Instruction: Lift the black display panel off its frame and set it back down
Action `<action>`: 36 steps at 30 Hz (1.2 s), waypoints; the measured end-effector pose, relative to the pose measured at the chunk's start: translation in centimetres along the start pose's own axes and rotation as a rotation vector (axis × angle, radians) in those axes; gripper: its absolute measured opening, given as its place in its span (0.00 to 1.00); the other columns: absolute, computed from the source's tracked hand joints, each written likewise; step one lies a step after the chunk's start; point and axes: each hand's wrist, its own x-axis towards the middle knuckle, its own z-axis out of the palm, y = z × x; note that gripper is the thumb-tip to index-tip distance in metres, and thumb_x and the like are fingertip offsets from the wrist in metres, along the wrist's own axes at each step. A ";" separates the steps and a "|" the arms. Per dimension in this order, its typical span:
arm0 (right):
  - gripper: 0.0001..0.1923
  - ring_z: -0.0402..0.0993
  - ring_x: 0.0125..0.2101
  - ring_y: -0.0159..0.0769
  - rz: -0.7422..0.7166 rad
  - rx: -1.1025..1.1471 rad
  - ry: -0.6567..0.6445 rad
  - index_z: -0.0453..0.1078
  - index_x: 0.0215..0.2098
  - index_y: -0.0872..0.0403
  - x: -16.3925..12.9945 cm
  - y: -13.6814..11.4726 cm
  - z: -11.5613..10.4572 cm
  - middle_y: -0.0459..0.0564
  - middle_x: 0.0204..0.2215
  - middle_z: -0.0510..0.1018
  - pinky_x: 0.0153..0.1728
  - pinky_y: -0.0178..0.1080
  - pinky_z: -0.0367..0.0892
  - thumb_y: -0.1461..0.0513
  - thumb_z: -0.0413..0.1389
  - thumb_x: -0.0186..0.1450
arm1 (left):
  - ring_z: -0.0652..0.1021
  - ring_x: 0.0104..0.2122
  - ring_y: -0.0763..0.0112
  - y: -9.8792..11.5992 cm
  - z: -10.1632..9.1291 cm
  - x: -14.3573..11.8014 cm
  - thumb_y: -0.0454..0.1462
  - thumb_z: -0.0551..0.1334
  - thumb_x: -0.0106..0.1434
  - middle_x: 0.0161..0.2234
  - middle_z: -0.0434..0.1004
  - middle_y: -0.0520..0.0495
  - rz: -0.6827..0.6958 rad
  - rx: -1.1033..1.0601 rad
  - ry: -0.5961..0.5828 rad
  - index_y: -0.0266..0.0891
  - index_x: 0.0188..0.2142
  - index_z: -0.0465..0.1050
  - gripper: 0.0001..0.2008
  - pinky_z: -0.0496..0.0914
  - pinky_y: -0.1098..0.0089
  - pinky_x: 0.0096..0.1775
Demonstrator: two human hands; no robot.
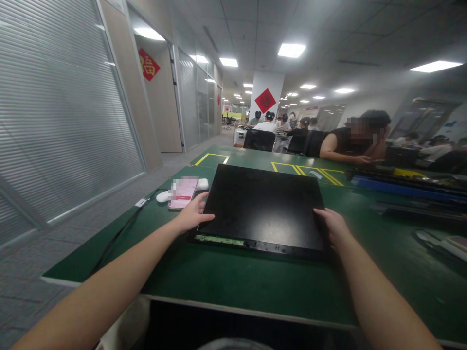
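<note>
A flat black display panel (264,204) is in front of me over the green table. A green circuit strip (219,240) shows along the left part of its near edge. My left hand (192,214) grips the panel's left edge, thumb on top and fingers at the side. At the right edge, my right hand (332,226) holds the panel the same way, with its other fingers hidden underneath. Whether the panel rests fully on the table or is slightly lifted, I cannot tell.
A phone (182,193) with a pink screen lies left of the panel, beside a white mouse-like object (162,196). A black cable (120,231) runs over the left table edge. Yellow tape (299,170) marks the far side. A person (352,138) leans at the right, near a blue tray (404,188).
</note>
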 end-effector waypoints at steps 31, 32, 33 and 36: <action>0.10 0.78 0.26 0.41 0.060 0.009 0.021 0.76 0.30 0.50 -0.3 -0.2 0.1 0.47 0.26 0.82 0.26 0.39 0.70 0.61 0.67 0.48 | 0.78 0.51 0.50 -0.5 -0.1 0.4 0.31 0.75 0.45 0.52 0.76 0.37 0.042 0.019 0.011 0.40 0.58 0.60 0.42 0.69 0.47 0.56; 0.10 0.78 0.27 0.41 0.058 0.007 0.027 0.76 0.30 0.50 -0.3 -0.2 0.1 0.47 0.26 0.82 0.26 0.39 0.70 0.61 0.67 0.48 | 0.78 0.52 0.50 -0.6 -0.1 0.4 0.30 0.75 0.45 0.52 0.76 0.37 0.048 0.020 0.010 0.40 0.58 0.60 0.42 0.69 0.47 0.56; 0.10 0.78 0.27 0.41 0.057 0.009 0.032 0.76 0.30 0.50 -0.3 -0.2 0.1 0.48 0.26 0.82 0.26 0.39 0.70 0.61 0.67 0.48 | 0.78 0.52 0.49 -0.6 -0.1 0.4 0.30 0.75 0.45 0.52 0.76 0.38 0.053 0.020 0.009 0.40 0.58 0.60 0.42 0.69 0.47 0.56; 0.11 0.79 0.28 0.42 0.058 0.013 0.024 0.77 0.31 0.50 -0.1 -0.1 0.1 0.48 0.28 0.83 0.26 0.39 0.71 0.61 0.67 0.48 | 0.78 0.52 0.49 -0.7 -0.1 0.5 0.30 0.74 0.45 0.53 0.75 0.37 0.057 0.011 0.011 0.40 0.58 0.61 0.42 0.69 0.47 0.56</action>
